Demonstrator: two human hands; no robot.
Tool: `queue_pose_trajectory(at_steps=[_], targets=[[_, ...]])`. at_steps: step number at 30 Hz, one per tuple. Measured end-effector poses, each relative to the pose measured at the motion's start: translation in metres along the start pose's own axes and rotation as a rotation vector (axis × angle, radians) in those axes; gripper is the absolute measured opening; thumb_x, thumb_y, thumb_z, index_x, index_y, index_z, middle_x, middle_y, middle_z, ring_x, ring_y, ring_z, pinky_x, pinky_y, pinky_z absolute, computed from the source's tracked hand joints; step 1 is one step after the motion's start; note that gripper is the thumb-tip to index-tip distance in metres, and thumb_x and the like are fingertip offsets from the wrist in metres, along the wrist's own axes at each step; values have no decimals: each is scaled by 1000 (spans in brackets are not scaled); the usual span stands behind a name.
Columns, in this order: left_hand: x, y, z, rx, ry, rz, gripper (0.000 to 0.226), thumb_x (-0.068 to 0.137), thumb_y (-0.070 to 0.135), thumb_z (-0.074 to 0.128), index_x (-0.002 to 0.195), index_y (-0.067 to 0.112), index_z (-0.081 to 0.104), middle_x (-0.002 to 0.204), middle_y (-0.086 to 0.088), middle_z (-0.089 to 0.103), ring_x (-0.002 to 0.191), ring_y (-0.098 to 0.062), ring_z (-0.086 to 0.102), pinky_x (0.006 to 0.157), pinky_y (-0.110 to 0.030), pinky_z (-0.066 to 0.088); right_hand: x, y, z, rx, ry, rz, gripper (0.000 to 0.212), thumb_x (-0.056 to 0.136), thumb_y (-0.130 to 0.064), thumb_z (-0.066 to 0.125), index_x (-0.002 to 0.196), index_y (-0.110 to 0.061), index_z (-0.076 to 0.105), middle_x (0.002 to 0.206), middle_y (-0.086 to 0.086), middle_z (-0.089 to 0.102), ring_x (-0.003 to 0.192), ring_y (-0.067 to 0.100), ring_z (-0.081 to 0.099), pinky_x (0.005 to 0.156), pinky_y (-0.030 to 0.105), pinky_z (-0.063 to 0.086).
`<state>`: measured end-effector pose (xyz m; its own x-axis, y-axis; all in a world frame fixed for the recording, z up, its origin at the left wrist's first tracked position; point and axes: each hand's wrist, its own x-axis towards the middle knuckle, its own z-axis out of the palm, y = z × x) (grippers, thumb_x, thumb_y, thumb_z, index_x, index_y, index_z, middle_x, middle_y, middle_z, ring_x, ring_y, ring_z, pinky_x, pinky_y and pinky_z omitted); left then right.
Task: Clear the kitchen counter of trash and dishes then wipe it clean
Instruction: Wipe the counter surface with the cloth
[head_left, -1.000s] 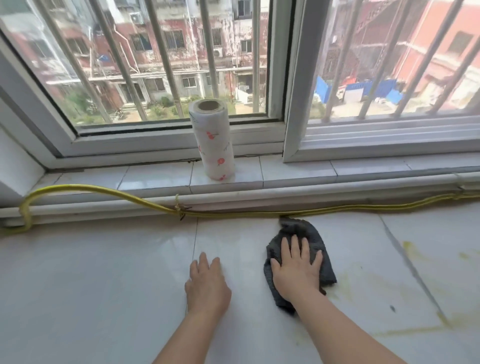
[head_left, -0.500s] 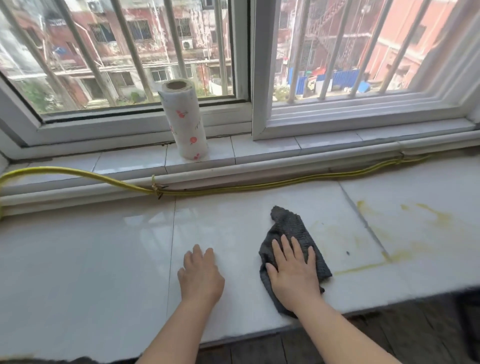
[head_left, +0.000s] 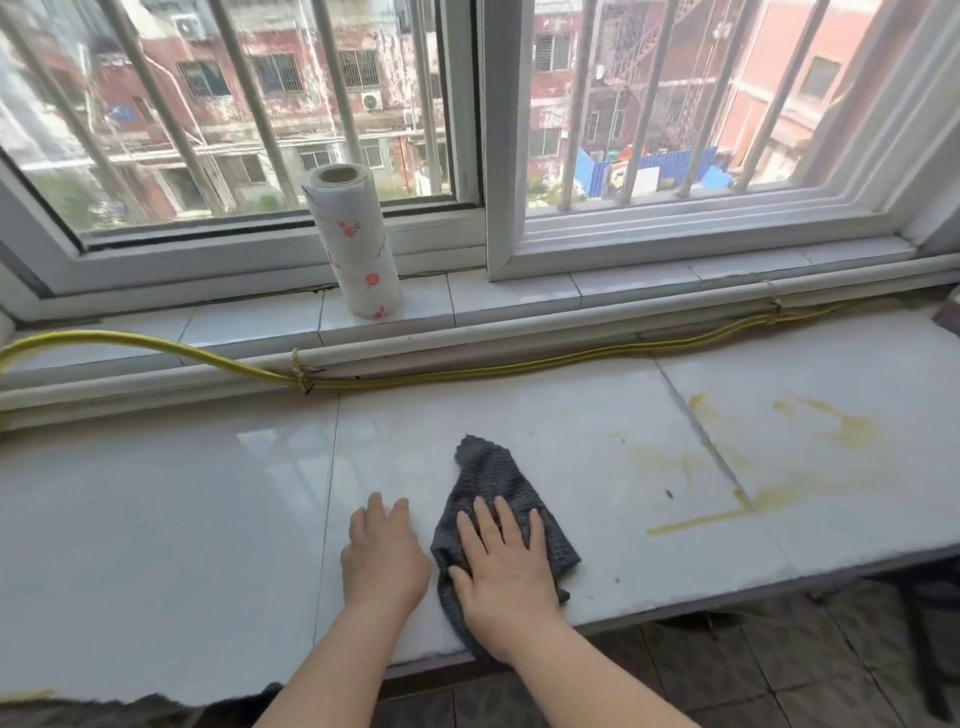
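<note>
Grey cloth (head_left: 488, 478) on white counter (head_left: 156, 519), pressed under our right hand (head_left: 506, 566), grip flat and spread, left hand (head_left: 384, 558) flat beside; we see no dishes, but yellow stains (head_left: 779, 496) still to wipe.

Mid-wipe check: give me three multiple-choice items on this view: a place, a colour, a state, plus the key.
1. Where does the paper towel roll stand? A) window ledge B) sink C) floor
2. What colour are the stains right of the cloth? A) red B) yellow C) black
3. What is the right hand doing? A) pressing flat on the cloth B) gripping the roll C) making a fist

Key: 1 A, it stands upright on the ledge tiles; 2 B, yellow streaks mark the counter; 3 A, the hand lies flat on the cloth.
</note>
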<state>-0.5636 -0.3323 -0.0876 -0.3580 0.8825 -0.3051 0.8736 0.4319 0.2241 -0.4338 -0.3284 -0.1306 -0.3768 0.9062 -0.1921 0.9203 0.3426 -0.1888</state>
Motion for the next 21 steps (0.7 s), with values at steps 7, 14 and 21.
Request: queue_pose_trajectory(at_steps=[7,14,21], targets=[[38,78,-2,33,46,66,49,101,20,31,149,20,23,160,-5,9,147,-25,9,113,-37,26,35,88,-21,21,0,88,57,78,-46,39,116,-18,70,124,6,66,114,28,63,98,55,26],[113,184,-16,94,113,176,50,97,16,39,146,18,29,160,-4,14,147,-22,12,115,-41,23,80,166,-42,-5,-35,48,57,78,-49,41,117,-19,70,126,4,65,115,28,62,105,52,17],[176,244,-24,256,187,198,41,92,14,45,133,21,45,133,-1,54,125,-20,47,108,-38,31,108,180,-64,-4,-70,-216,61,90,-50,35,143,-22,43,155,2,25,144,24,22,112,63,10]])
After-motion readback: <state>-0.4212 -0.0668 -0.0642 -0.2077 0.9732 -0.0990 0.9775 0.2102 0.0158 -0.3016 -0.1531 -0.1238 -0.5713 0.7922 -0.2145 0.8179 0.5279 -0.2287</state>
